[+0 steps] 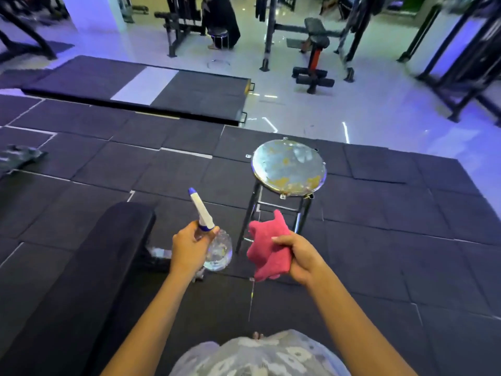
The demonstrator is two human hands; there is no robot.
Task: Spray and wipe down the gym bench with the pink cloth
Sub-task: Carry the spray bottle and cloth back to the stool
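Left hand wrapped around neck of clear spray bottle, fingers closed just below blue collar; white nozzle with blue tip angled up and away. Bottle held in air, off every surface. Right hand clenched on pink cloth, bunched, loose corners hanging free above and below fist. Hands apart, cloth level with bottle. Black padded gym bench just left of left hand, running toward lower left corner; neither bottle nor cloth touching it. Round metal stool, seat worn and patchy, standing on dark floor mats beyond right hand.
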